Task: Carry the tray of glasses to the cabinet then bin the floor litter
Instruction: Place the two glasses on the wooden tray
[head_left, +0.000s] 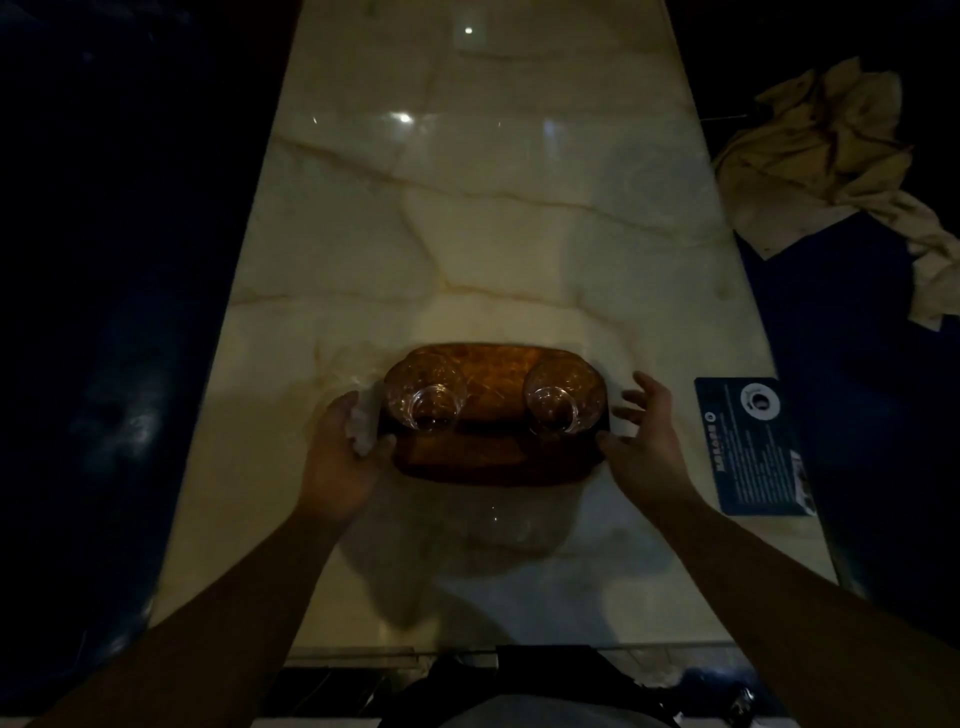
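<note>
A brown wooden tray (493, 460) lies on the pale marble counter (493, 234) in front of me. Two clear glasses stand on it, one at the left (428, 397) and one at the right (563, 400). My left hand (343, 457) curls around the tray's left end, with something small and white between its fingers and the tray. My right hand (641, 441) is at the tray's right end, fingers spread, thumb at the tray's corner. Whether the tray is lifted off the counter I cannot tell.
A dark blue printed card (753, 447) lies on the counter's right edge. A crumpled beige cloth (831, 156) lies on a dark blue surface at the right. The left of the counter is dark.
</note>
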